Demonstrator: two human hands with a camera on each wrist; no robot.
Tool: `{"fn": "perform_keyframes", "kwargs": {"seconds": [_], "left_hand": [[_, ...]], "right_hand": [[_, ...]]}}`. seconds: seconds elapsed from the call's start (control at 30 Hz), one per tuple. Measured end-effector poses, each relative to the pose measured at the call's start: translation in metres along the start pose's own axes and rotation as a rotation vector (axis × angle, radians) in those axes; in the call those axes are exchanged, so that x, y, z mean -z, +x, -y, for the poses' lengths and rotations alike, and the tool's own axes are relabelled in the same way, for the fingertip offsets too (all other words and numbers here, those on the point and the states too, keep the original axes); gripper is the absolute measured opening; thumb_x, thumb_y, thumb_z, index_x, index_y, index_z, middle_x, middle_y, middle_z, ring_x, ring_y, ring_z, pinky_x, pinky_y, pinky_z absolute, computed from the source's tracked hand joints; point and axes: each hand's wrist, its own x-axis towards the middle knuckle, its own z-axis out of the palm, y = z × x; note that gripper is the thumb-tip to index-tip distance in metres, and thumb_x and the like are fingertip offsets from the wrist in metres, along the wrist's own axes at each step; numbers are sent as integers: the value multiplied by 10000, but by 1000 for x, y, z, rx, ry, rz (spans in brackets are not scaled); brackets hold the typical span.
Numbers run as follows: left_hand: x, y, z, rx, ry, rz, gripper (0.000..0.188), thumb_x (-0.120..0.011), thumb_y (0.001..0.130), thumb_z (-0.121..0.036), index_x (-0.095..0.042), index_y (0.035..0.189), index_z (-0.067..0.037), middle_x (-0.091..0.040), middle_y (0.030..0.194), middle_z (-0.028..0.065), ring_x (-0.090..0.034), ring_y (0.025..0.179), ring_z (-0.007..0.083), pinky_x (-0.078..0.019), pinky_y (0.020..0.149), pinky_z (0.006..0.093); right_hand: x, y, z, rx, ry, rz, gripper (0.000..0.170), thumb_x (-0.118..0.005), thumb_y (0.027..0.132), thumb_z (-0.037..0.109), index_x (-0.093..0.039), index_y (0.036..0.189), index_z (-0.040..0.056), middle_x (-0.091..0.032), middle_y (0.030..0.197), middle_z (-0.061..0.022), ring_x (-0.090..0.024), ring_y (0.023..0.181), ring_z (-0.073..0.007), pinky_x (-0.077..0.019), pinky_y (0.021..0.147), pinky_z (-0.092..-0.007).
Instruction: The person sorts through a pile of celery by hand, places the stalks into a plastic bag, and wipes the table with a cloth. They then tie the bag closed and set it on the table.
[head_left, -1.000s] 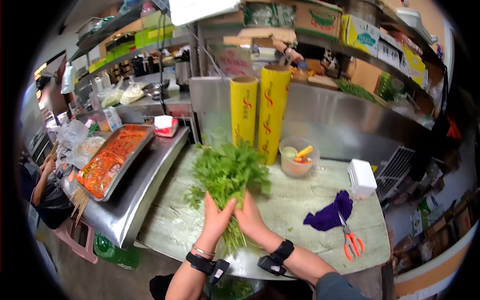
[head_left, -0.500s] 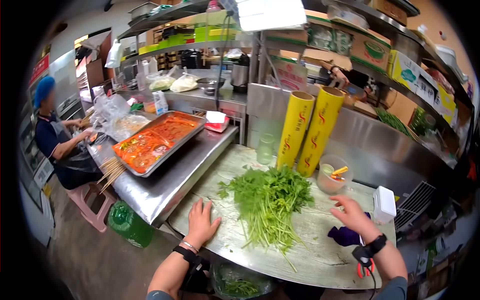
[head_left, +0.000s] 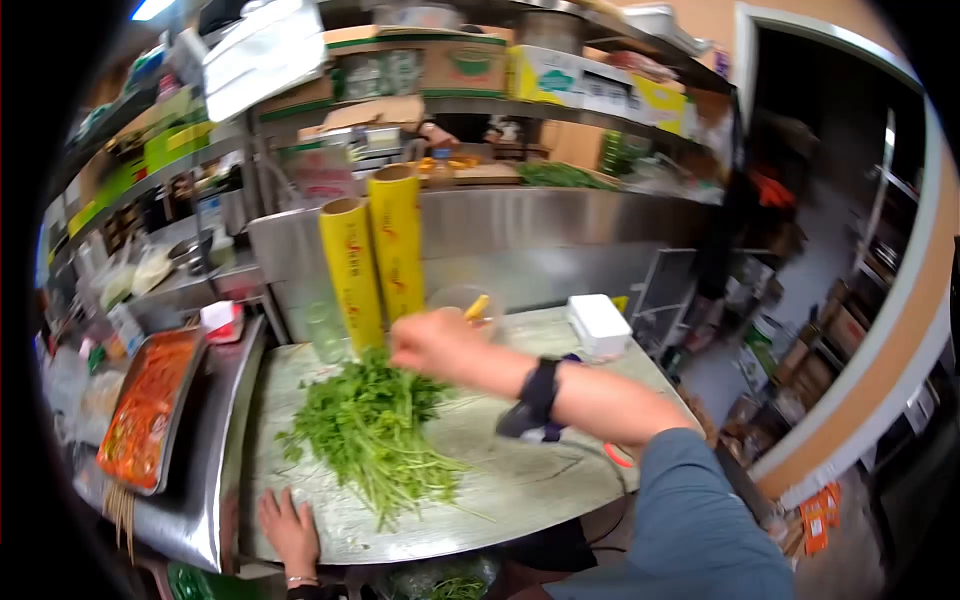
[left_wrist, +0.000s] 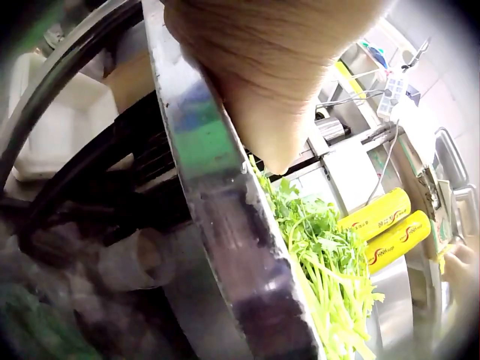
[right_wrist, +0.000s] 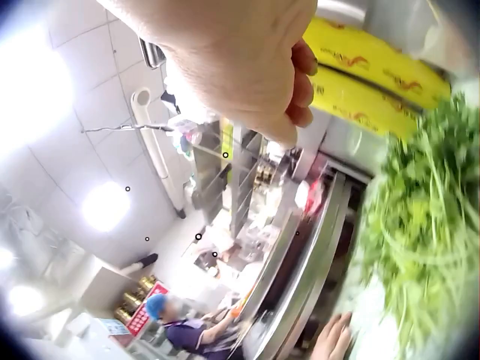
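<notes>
A loose heap of leafy green stalks (head_left: 370, 430) lies on the pale worktable (head_left: 560, 490). My left hand (head_left: 292, 530) rests on the table's near left part, fingers extended, left of the stem ends. Raised over the right side of the leaves, my right hand (head_left: 430, 345) is blurred in the head view. The right wrist view shows its fingers (right_wrist: 301, 82) loosely curled toward the thumb, with nothing visible between them. Two tall yellow tubes (head_left: 397, 245) stand just behind the leaves, close to this hand.
A clear tub (head_left: 465, 297) with a yellow-handled item stands behind my right forearm. To the right are a white box (head_left: 600, 325) and an orange tool handle (head_left: 617, 455). A tray of red food (head_left: 150, 400) sits on the metal counter at left. Another person (right_wrist: 184, 330) works beyond it.
Both hands gripped the bunch a second ago; then it lay on the table with the hands apart. Since then my right hand has swung left over the leaves, and the head view has turned right.
</notes>
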Motion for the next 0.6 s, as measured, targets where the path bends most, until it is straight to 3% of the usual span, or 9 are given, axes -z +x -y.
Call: {"fn": "perform_keyframes", "kwargs": {"seconds": [0.1, 0.17, 0.23, 0.37, 0.43, 0.5, 0.53, 0.57, 0.6], "left_hand": [[-5, -1, 6, -23, 41, -7, 444, -551, 932, -288, -547, 1315, -63, -416, 1443, 241, -334, 1348, 441, -247, 1123, 534], [-7, -2, 9, -39, 57, -7, 436, -541, 941, -281, -544, 1319, -63, -416, 1444, 240, -336, 1347, 444, -250, 1120, 535], [-9, 1, 13, -43, 107, 10, 425, -491, 976, -292, -530, 1334, -65, -418, 1443, 241, -336, 1352, 440, -255, 1117, 529], [-12, 4, 17, -84, 172, 32, 429, -439, 1011, -309, -511, 1356, -65, -422, 1441, 238, -363, 1341, 426, -280, 1107, 504], [-11, 7, 22, -66, 86, 57, 429, -427, 1020, -297, -506, 1357, -44, -421, 1439, 240, -373, 1332, 423, -303, 1094, 486], [-15, 5, 25, -157, 174, -100, 428, -419, 1025, -288, -502, 1358, -32, -421, 1437, 241, -382, 1324, 422, -315, 1085, 479], [-14, 2, 25, -209, 220, -172, 428, -414, 1027, -283, -500, 1359, -27, -421, 1436, 241, -387, 1320, 421, -320, 1081, 475], [-18, 0, 22, -250, 215, -190, 429, -413, 1028, -281, -494, 1363, -25, -418, 1439, 241, -388, 1319, 420, -320, 1080, 475], [-20, -4, 18, -288, 212, -204, 430, -412, 1029, -279, -488, 1367, -24, -415, 1442, 240, -390, 1318, 418, -320, 1080, 475]], "right_hand": [[-36, -54, 51, -35, 21, 182, 283, -645, 889, 333, -606, 732, 100, -616, 660, -101, -609, 623, -343, -480, 574, -449], [-43, -101, 79, -51, 74, 295, 263, -639, 914, 356, -617, 862, 100, -620, 697, -71, -611, 608, -277, -467, 559, -396], [-31, -149, 90, -159, 274, 252, 248, -633, 922, 345, -623, 966, 101, -630, 718, -53, -606, 595, -253, -470, 564, -367], [-13, -268, 84, -498, 550, 263, 288, -629, 933, 308, -603, 1125, 95, -659, 771, -13, -608, 595, -169, -471, 581, -306], [-8, -329, 82, -746, 708, 306, 268, -637, 933, 291, -611, 1091, 77, -673, 784, -1, -617, 631, -112, -475, 596, -290], [-3, -382, 92, -864, 737, 290, 269, -652, 928, 291, -621, 1073, 66, -678, 787, -12, -622, 652, -99, -485, 604, -284], [-5, -406, 98, -918, 700, 249, 242, -667, 906, 287, -646, 1000, 65, -676, 755, -44, -644, 664, -153, -487, 610, -307], [-14, -431, 100, -910, 619, 261, 227, -673, 903, 268, -640, 984, 59, -671, 748, -43, -638, 651, -135, -490, 586, -301], [-16, -447, 100, -991, 722, 215, 220, -673, 904, 264, -636, 970, 57, -666, 743, -42, -634, 637, -132, -491, 569, -297]]}}
